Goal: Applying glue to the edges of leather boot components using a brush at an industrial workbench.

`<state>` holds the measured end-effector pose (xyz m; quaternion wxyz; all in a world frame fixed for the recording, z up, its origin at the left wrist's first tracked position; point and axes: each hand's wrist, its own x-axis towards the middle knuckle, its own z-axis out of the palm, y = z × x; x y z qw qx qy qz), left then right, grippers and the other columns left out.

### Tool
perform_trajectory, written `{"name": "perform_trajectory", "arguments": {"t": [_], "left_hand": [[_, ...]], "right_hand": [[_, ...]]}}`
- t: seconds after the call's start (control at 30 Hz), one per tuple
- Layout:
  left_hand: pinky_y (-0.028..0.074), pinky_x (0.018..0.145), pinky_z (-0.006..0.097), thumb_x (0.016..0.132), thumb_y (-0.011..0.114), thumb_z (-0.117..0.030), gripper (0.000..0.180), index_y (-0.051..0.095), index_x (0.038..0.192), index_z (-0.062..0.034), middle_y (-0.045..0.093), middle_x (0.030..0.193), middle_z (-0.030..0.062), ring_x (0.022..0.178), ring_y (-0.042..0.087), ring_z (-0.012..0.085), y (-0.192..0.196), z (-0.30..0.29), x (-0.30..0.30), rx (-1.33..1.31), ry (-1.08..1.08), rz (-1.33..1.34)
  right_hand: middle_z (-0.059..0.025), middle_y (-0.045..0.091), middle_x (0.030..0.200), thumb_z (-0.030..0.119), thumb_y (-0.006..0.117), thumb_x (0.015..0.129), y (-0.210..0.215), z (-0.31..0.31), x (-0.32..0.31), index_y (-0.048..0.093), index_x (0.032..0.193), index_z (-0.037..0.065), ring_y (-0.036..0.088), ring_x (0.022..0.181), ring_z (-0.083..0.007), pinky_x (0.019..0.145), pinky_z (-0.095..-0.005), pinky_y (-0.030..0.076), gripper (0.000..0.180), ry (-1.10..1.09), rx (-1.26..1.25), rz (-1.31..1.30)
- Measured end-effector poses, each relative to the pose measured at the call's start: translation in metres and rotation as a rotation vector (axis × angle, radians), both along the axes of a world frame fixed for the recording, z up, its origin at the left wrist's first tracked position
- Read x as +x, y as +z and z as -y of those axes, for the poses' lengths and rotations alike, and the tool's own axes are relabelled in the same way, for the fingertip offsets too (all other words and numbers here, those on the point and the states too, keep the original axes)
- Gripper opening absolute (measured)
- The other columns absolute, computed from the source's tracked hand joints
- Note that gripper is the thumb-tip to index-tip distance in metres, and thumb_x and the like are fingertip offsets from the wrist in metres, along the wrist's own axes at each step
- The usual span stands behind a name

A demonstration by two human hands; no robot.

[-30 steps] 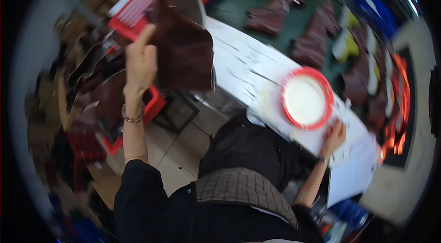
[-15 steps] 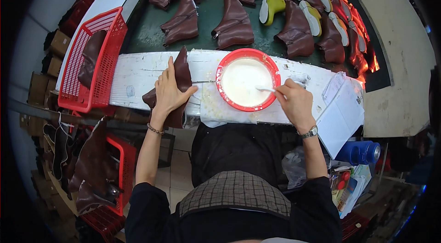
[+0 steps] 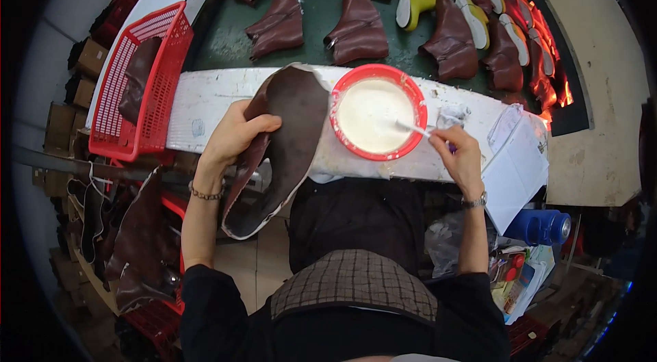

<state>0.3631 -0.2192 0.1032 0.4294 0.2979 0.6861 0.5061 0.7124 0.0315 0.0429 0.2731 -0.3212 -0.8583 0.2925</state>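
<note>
My left hand point(image 3: 234, 135) grips a brown leather boot upper point(image 3: 295, 107) by its edge, thumb on top. The upper is tilted and spread, so its dark inner side and pale rim face up; the fingers beneath are hidden. My right hand point(image 3: 458, 157) pinches a small brush with a pale handle point(image 3: 419, 130). Its head rests at the surface of a creamy white liquid point(image 3: 369, 112) in a round red bowl point(image 3: 421, 107). The bowl sits on the white bench, just right of the upper.
Several brown boot uppers point(image 3: 359, 23) and yellow-green shoe forms point(image 3: 415, 3) lie on a green conveyor belt point(image 3: 219, 40) beyond the bench. On the left stands a red basket point(image 3: 152, 105) holding a brown piece. White paper point(image 3: 514, 174) and a blue bottle point(image 3: 537, 226) are at right.
My left hand has lifted the upper off the bench and opened it toward me, turning its inner side up. My right hand still holds the brush at the bowl, slightly lower.
</note>
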Motion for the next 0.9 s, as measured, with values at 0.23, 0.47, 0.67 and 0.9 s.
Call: {"name": "perform_trajectory", "arguments": {"t": [0.23, 0.47, 0.67, 0.9], "left_hand": [[0.051, 0.075, 0.024, 0.089, 0.074, -0.009, 0.02, 0.072, 0.104, 0.0047, 0.072, 0.093, 0.0023, 0.081, 0.064, 0.0075, 0.013, -0.013, 0.022, -0.16, -0.274, 0.232], [0.047, 0.066, 0.022, 0.091, 0.074, -0.011, 0.013, 0.072, 0.094, 0.0007, 0.067, 0.081, -0.0009, 0.074, 0.058, 0.0049, 0.026, -0.019, 0.034, -0.068, -0.155, 0.209], [0.047, 0.068, 0.022, 0.097, 0.07, -0.01, 0.016, 0.071, 0.106, 0.0022, 0.07, 0.09, -0.0001, 0.077, 0.059, 0.0038, 0.027, -0.009, 0.031, 0.099, 0.016, -0.084], [0.051, 0.081, 0.026, 0.097, 0.068, -0.008, 0.026, 0.067, 0.12, 0.0058, 0.073, 0.1, 0.0043, 0.091, 0.063, 0.0096, 0.013, -0.031, 0.03, 0.292, 0.235, -0.494]], "right_hand": [[-0.0028, 0.069, 0.084, 0.013, 0.081, 0.086, 0.042, 0.0, -0.053, 0.08, 0.098, 0.01, 0.063, 0.076, -0.017, 0.072, -0.0321, 0.044, 0.013, 0.239, 0.052, -0.288], [0.0031, 0.07, 0.088, 0.02, 0.085, 0.082, 0.035, -0.006, -0.08, 0.082, 0.096, 0.015, 0.063, 0.085, -0.0113, 0.084, -0.03, 0.035, 0.015, 0.38, 0.2, -0.272], [-0.0006, 0.071, 0.087, 0.011, 0.084, 0.081, 0.031, 0.026, -0.08, 0.082, 0.096, 0.011, 0.063, 0.084, -0.0138, 0.085, -0.0314, 0.038, 0.015, 0.316, 0.162, -0.301], [-0.0022, 0.069, 0.084, 0.012, 0.083, 0.083, 0.017, 0.042, -0.08, 0.081, 0.097, 0.011, 0.065, 0.078, -0.0168, 0.076, -0.0325, 0.045, 0.014, 0.307, 0.129, -0.287]]}}
